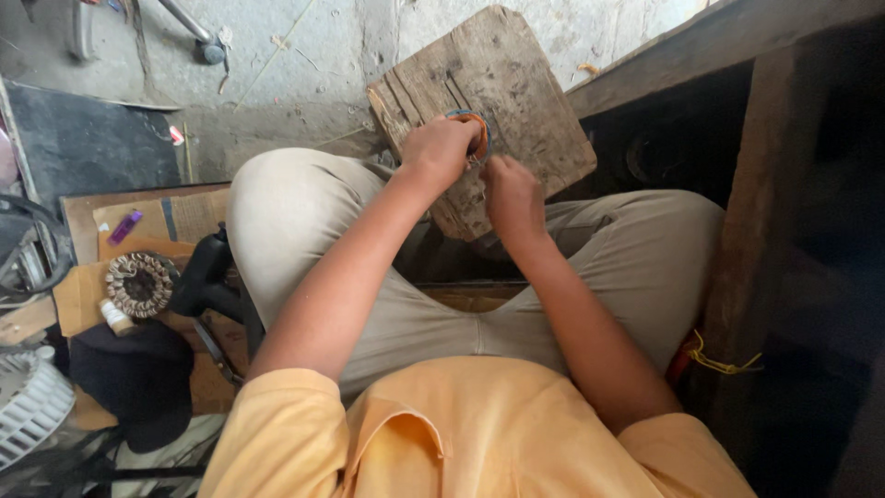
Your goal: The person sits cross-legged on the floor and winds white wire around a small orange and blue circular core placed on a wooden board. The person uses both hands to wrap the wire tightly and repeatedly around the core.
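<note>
Your left hand (441,148) pinches a small wire coil (477,129) against the wooden board (498,83); your right hand (513,194), just below, looks closed on its loose end. The winding seems unfinished, with 1 wound stator (138,284) lying well off to the left.

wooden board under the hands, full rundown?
The board is a worn, grey-brown slab of rough wood, roughly rectangular with rounded corners. Cracks and grooves run along its left side, and dark stains mark its face. It lies tilted, its near end at the person's knees and its far end over the concrete floor. The left hand rests on it, holding a small coil of orange and blue wire against it; the right hand covers its lower edge.
</note>
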